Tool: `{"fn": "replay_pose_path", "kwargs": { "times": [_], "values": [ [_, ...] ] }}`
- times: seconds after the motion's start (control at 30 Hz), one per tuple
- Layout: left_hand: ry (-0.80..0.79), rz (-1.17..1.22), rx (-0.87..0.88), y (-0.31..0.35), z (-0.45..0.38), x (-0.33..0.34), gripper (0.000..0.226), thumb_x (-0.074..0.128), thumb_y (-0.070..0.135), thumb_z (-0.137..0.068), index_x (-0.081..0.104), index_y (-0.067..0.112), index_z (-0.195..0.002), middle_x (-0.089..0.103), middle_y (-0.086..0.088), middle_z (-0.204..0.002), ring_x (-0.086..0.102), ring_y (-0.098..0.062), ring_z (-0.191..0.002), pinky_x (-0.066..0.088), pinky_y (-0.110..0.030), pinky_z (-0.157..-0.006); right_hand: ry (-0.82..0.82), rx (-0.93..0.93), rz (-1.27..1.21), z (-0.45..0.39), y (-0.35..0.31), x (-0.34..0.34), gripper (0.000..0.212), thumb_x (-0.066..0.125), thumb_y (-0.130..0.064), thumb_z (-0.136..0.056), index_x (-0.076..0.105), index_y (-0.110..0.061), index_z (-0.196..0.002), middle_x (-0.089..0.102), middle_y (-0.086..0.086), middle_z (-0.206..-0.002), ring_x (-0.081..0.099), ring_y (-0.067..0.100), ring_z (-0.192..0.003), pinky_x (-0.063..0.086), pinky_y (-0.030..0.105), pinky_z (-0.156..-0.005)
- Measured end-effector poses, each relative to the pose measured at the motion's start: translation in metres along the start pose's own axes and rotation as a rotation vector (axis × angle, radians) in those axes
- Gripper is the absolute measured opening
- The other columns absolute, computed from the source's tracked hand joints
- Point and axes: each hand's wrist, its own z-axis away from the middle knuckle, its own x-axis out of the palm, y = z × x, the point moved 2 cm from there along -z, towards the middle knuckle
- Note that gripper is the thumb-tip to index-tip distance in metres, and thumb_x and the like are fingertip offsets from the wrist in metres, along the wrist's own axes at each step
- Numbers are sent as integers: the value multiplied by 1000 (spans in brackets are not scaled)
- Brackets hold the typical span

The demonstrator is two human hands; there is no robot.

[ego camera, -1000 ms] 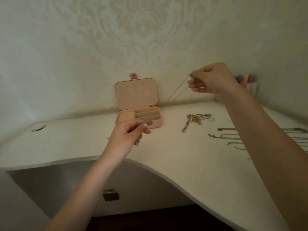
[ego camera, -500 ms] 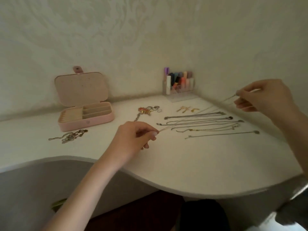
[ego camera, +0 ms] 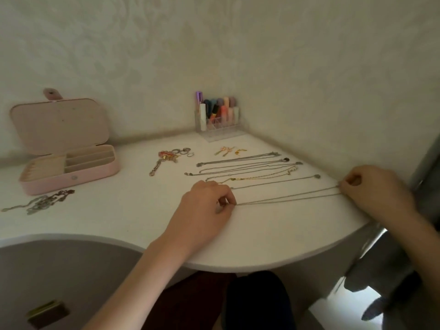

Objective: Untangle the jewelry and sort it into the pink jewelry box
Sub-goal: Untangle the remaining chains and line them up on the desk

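1. Thin silver chain (ego camera: 288, 197) lies doubled on the white desk (ego camera: 262, 239), stretched taut between the two hands as two near-parallel strands.
2. Left hand (ego camera: 207, 201): fingers curled, thumb and fingertips pinching the chain's near end, hand resting on the desk.
3. Right hand (ego camera: 376, 189): fingers curled, pinching the far end close to the desk's right edge.
4. Just beyond the held chain, between the hands and the wall: a row of straightened necklaces (ego camera: 247, 169) laid side by side and apart from one another, one of them gold-toned. These look untangled.
5. Farther back from the left hand: a cluster of rings (ego camera: 184, 151), a chunky bracelet with a red-and-gold piece (ego camera: 164, 160), and small earrings (ego camera: 228, 150), each group separate.
6. Well to the left of the left hand: a tangled heap of chains (ego camera: 40, 202), not yet separated, just in front of the pink jewelry box (ego camera: 69, 170).
7. Box stands open, lid up; its compartments appear to hold nothing, though the view is shallow.
8. Judgement: untangling is mostly done, one knot of chains remains; sorting into the box has not begun.
9. In the corner, beyond both hands: clear organizer of pens or cosmetics (ego camera: 217, 115).
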Motion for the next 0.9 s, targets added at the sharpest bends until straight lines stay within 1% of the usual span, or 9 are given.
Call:
{"fn": "replay_pose_path", "kwargs": {
  "times": [0.1, 0.2, 0.27, 0.33, 0.43, 0.5, 0.57, 0.67, 0.9],
  "values": [
    [6, -35, 9, -5, 0, 0, 14, 58, 17, -87, 68, 27, -89, 57, 15, -87, 45, -7, -95, 41, -27, -85, 79, -20, 25, 6, 0, 8, 7, 62, -21, -86, 61, -18, -81, 64, 8, -86, 59, 32, -84, 44, 34, -68],
    [36, -46, 31, -5, 2, 2, 22, 57, 9, -87, 68, 24, -99, 59, 10, -103, 47, -10, -106, 42, -32, -93, 186, -89, -46, 7, 0, 12, 6, 54, -17, -90, 59, -14, -89, 63, 10, -83, 56, 31, -77, 44, 34, -65],
    [89, -71, 101, -3, 2, 3, 30, 54, 3, -88, 67, 20, -110, 60, 6, -114, 50, -14, -114, 40, -33, -99, 182, -177, -121, 7, -3, 15, 14, 50, -16, -93, 61, -12, -101, 65, 13, -91, 58, 32, -81, 46, 36, -72],
    [30, -100, 151, 5, -4, 5, 35, 48, 9, -95, 58, 17, -128, 53, 2, -135, 42, -15, -130, 29, -30, -112, 34, -274, -224, 7, -12, 21, 31, 49, -18, -95, 56, -8, -124, 61, 16, -118, 56, 33, -107, 42, 35, -91],
    [-271, -216, 136, 12, -24, 21, 53, 26, 36, -102, 16, 18, -150, 11, 5, -158, 2, -8, -146, 0, -30, -119, -291, -373, -152, -3, -26, 38, 57, 39, -34, -99, 26, -10, -148, 25, 8, -155, 21, 20, -144, 14, 28, -116],
    [-433, -303, 72, 9, -38, 33, 59, 15, 44, -100, -2, 19, -151, -7, 6, -159, -12, -8, -144, -8, -36, -118, -428, -375, -6, -14, -31, 48, 66, 25, -48, -97, 10, -15, -152, 8, 2, -160, 4, 15, -147, 2, 30, -119],
    [-496, -348, -3, -2, -47, 40, 61, 10, 48, -100, -8, 19, -150, -12, 5, -158, -15, -9, -144, -11, -40, -117, -487, -381, 68, -24, -33, 53, 67, 19, -52, -96, 6, -19, -152, 3, -2, -160, -1, 13, -147, -2, 29, -119],
    [-491, -358, -56, -12, -52, 40, 59, 9, 48, -100, -8, 21, -150, -13, 6, -158, -13, -8, -144, -9, -41, -118, -500, -373, 28, -34, -33, 57, 65, 23, -49, -98, 9, -17, -152, 5, -2, -160, 0, 12, -147, -3, 21, -116],
    [-486, -425, -91, -12, -55, 39, 56, 6, 44, -101, -9, 23, -150, -14, 9, -158, -16, -9, -144, -12, -47, -116, -458, -333, 19, -38, -37, 64, 64, 24, -49, -99, 13, -14, -152, 10, -2, -159, 5, 11, -147, 0, 22, -117]
  ]
}}
